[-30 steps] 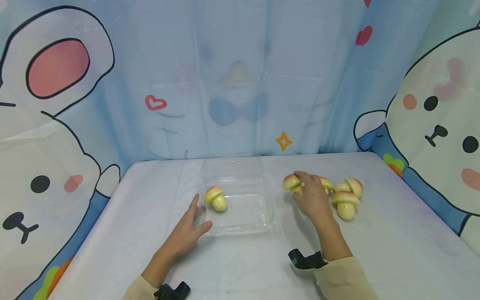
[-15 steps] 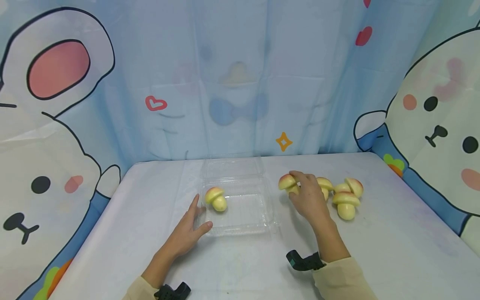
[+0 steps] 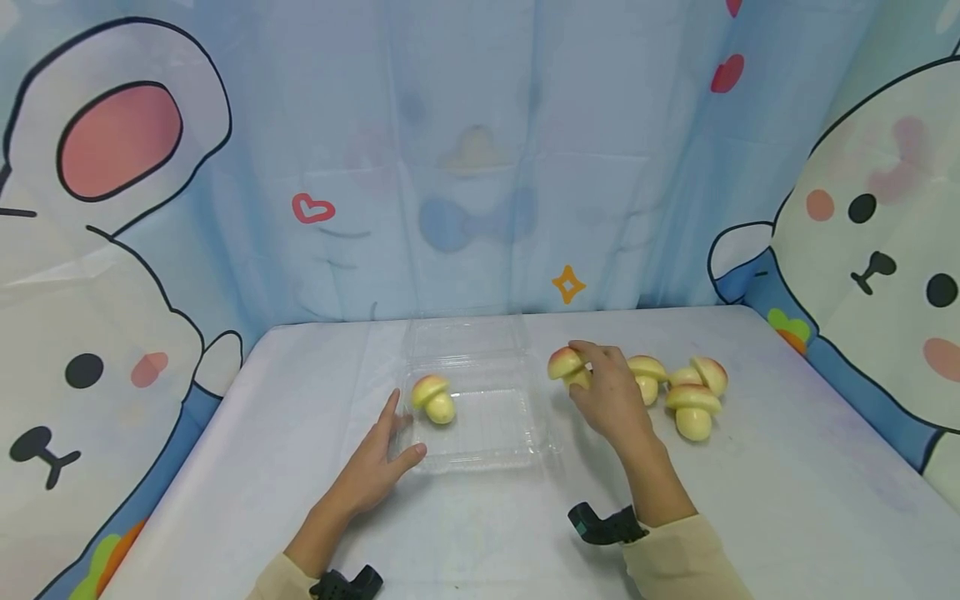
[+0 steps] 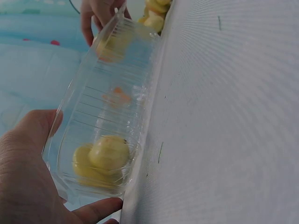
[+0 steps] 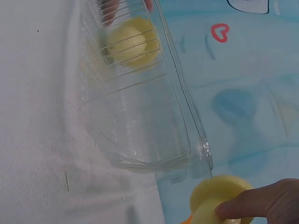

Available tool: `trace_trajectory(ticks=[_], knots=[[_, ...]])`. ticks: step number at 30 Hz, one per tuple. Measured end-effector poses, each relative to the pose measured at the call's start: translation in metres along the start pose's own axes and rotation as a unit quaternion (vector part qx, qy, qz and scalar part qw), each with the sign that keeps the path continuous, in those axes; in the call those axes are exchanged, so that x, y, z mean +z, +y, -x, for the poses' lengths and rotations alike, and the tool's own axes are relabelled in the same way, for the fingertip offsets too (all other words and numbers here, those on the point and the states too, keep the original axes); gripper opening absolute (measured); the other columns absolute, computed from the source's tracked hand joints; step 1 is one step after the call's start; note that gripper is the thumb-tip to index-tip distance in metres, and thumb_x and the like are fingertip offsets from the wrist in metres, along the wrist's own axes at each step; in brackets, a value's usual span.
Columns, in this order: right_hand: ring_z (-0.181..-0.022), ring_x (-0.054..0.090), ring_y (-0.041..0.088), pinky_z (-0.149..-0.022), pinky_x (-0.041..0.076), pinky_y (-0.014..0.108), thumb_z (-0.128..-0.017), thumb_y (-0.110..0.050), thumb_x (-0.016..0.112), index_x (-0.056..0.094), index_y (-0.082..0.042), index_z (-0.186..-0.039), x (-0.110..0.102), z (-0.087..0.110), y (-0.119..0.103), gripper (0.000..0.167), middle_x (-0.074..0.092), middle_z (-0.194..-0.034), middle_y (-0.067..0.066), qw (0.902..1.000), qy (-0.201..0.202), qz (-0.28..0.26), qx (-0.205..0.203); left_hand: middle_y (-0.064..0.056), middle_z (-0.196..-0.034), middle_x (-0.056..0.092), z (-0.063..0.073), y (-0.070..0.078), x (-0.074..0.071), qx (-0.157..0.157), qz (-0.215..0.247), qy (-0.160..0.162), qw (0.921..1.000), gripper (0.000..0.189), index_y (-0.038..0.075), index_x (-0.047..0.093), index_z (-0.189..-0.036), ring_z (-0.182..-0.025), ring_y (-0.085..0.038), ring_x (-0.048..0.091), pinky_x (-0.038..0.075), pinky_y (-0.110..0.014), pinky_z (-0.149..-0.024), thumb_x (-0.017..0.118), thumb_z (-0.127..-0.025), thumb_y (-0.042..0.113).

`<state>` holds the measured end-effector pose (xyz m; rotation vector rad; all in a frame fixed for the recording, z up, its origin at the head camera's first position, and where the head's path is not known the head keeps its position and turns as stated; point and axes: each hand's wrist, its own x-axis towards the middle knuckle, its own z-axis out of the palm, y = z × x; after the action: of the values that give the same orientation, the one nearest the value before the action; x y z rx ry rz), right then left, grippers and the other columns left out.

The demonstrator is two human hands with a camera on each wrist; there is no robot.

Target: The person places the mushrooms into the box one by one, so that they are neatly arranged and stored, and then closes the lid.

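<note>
A toy mushroom [image 3: 567, 367] with a yellow-red cap is pinched between the thumb and fingers of my right hand [image 3: 611, 396], just right of a clear plastic box [image 3: 487, 421]. In the right wrist view my thumb presses on the held mushroom [image 5: 222, 198] near the box's corner. Inside the box, at its left end, another mushroom [image 3: 432, 400] lies tilted. My left hand [image 3: 371, 467] rests with spread fingers along the box's left side. In the left wrist view the thumb and fingers [image 4: 100, 210] lie beside the box wall [image 4: 70, 135], not curled round it.
Several more mushrooms [image 3: 692, 411] stand in a group on the right of the white-covered table [image 3: 487, 533]. The box's lid [image 3: 467, 335] lies folded back toward the blue curtain [image 3: 480, 167] behind the table. A wrist camera [image 3: 600, 523] sits on each forearm.
My right hand has moved left with the mushroom, away from the group and toward the box. The left hand stays in place beside the box.
</note>
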<state>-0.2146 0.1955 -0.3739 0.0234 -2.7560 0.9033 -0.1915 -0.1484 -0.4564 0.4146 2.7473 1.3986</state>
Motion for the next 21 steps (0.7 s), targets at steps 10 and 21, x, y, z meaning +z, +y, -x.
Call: trace_trajectory(ticks=[10,21], knots=[[-0.112,0.060,0.042,-0.086,0.051,0.053,-0.091,-0.001,0.063,0.051,-0.007,-0.150,0.002,0.002,-0.004,0.061,0.050,-0.143,0.031,0.9999,0.000,0.001,-0.015,-0.021,-0.157,0.049,-0.001,-0.001,0.000,0.004,-0.001,0.000,1.0000,0.091,0.016,0.005,-0.168,-0.153,-0.042,0.033,0.020,-0.068,-0.122,0.062,-0.101,0.041],[-0.115,0.061,0.042,-0.091,0.052,0.055,-0.091,-0.001,0.065,0.051,-0.007,-0.150,0.002,0.003,-0.013,0.061,0.049,-0.145,0.029,0.9999,0.001,-0.004,-0.015,-0.021,-0.157,0.049,0.000,-0.001,0.000,0.003,0.000,0.000,1.0000,0.091,0.016,0.005,-0.168,-0.154,-0.042,0.032,0.020,-0.068,-0.122,0.062,-0.101,0.041]])
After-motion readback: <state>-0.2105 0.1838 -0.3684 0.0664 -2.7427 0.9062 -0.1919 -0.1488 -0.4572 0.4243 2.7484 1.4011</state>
